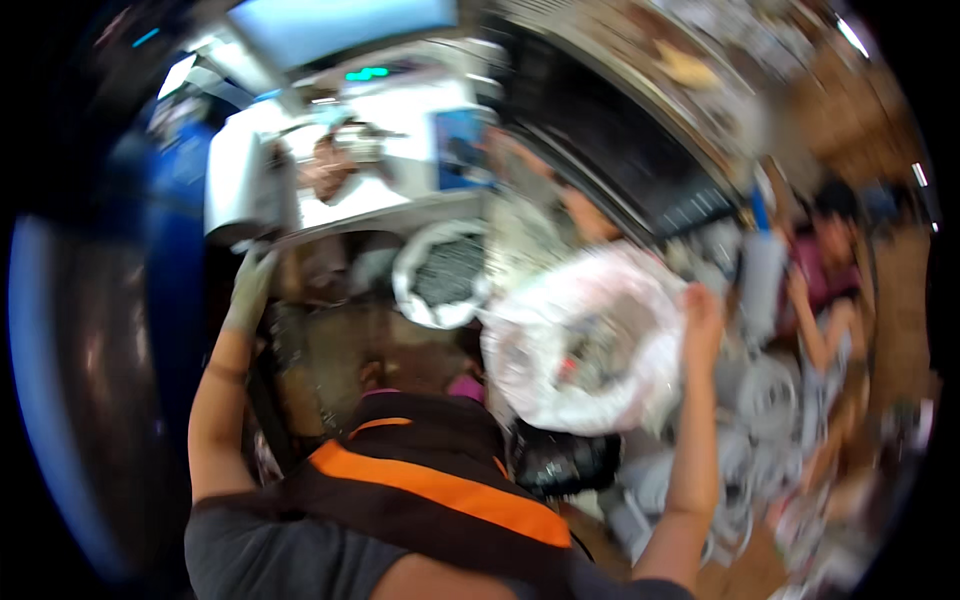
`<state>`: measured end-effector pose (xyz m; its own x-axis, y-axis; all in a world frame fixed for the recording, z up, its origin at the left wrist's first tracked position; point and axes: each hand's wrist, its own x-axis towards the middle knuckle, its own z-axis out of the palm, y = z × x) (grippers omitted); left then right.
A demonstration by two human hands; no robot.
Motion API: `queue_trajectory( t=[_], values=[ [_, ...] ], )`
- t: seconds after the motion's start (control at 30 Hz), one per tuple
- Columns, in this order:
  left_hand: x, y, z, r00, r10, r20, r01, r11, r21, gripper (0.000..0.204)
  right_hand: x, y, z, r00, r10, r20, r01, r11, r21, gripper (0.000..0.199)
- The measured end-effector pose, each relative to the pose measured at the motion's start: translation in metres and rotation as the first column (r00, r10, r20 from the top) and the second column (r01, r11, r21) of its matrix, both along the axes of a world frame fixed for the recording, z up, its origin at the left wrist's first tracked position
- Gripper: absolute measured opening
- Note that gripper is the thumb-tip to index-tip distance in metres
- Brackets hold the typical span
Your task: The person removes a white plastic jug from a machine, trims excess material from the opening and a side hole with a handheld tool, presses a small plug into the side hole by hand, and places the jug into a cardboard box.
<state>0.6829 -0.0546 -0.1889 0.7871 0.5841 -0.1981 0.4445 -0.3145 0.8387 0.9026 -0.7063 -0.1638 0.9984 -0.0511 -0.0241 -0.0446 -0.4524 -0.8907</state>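
The person's right hand (700, 310) is closing its grip on the right edge of a filled clear plastic bag (585, 345), lifting it. Left of the bag, the gloved left hand (250, 285) is resting on a dark frame (265, 390); its grip cannot be told. Beyond the bag, another white bag (440, 272) is lying open.

clear plastic bag (585, 340) centre | pale-blue screen (340, 25) top left

The clear plastic bag (585, 340) looks thin, crinkled and glossy; the glove (250, 290) at left is matt cloth; the far-right floor (905, 270) resembles wood.
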Motion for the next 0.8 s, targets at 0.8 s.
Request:
queue_trajectory(
  t=[0.8],
  values=[
    [0.02,0.353,0.252,0.614,0.313,0.724,-0.202,0.95,-0.239,0.022,-0.478,0.638,0.325,-0.682,0.352,0.641,-0.554,-0.821,-0.138,0.034]
  ],
)
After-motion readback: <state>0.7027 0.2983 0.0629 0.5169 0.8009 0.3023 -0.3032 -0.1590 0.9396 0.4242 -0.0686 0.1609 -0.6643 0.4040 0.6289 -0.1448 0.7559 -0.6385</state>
